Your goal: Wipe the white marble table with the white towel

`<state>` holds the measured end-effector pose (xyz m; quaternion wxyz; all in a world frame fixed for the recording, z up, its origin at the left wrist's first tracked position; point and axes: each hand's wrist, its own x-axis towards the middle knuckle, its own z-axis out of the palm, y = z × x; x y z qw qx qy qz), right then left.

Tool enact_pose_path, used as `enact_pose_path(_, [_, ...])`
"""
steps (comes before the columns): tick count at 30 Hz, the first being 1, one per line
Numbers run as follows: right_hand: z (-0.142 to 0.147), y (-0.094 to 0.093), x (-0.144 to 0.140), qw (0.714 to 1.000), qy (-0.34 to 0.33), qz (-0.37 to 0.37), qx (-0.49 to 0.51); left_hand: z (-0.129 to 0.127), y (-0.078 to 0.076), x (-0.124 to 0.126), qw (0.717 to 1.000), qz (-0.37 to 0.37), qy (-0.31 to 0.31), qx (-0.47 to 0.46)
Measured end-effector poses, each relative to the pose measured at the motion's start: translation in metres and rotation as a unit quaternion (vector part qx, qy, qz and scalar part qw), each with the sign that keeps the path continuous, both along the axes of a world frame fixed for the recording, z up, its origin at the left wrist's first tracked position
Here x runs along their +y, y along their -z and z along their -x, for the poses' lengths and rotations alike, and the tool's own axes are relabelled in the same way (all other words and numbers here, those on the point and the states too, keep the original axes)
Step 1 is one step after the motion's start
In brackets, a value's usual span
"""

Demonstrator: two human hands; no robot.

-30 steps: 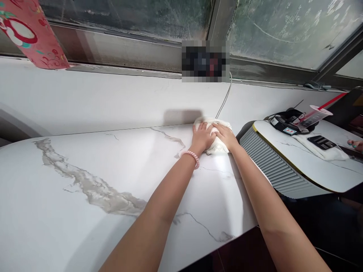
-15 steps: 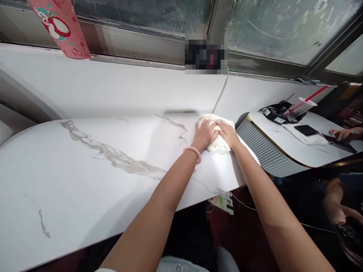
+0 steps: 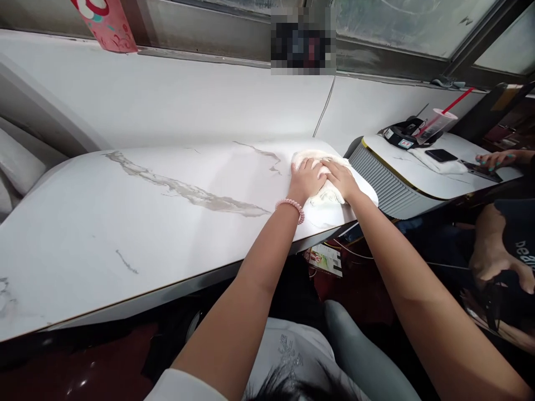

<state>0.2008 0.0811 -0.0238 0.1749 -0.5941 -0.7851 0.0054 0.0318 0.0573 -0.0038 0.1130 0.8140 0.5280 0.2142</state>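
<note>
Cloth: white, bunched, on R end of desk, btwn back edge and rounded front R corner, w/ bare strips of desktop to its R and in front. Desk is white w/ grey veins, its back edge along a white wall.

Cord comes down wall to back edge, just behind cloth. Above, a pixelated item nr the sill, ID unclear; red packet hangs further L, cut off at top.

Just past the R end: 2nd desk, ribbed side, gold trim. Nr its back edge, black band w/ labels, and clear cup w/ red straw, tilted. Nearer its front edge, phone on a white towel; next to that, another person's hand, teal nails, on a dark flat device. Person in dark tee lower R. Box below desk's front edge, nr R end.

L hand and R hand side by side on top of cloth, pressing it to desktop. Both unclenched: fingers extended, slightly apart, bent a bit over the folds. Pink coil bracelet on L wrist.
</note>
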Motion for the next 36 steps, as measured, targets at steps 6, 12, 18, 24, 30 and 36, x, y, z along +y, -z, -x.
enact_pose_path(6, [0.023, -0.002, -0.021, 1.000, -0.029, 0.008, -0.005, 0.020, 0.002, -0.025, 1.000, 0.020, -0.016, 0.013])
enact_pose_path(12, [0.070, -0.018, -0.030, 0.995, -0.082, 0.053, -0.011, 0.053, 0.004, -0.039, 0.997, 0.046, -0.061, 0.001])
enact_pose_path(18, [0.115, -0.029, -0.010, 0.992, -0.069, 0.105, 0.004, 0.090, -0.003, -0.028, 0.993, 0.099, -0.067, 0.025])
enact_pose_path(24, [0.163, -0.022, 0.042, 0.992, -0.020, 0.106, 0.063, 0.114, -0.020, 0.004, 0.981, 0.146, -0.129, 0.008])
enact_pose_path(30, [0.181, -0.003, 0.089, 0.988, -0.057, 0.059, 0.133, 0.116, -0.014, 0.036, 0.971, 0.095, -0.219, -0.018])
enact_pose_path(36, [0.196, 0.004, 0.118, 0.991, -0.068, 0.009, 0.117, 0.127, -0.005, 0.064, 0.969, 0.053, -0.241, -0.022])
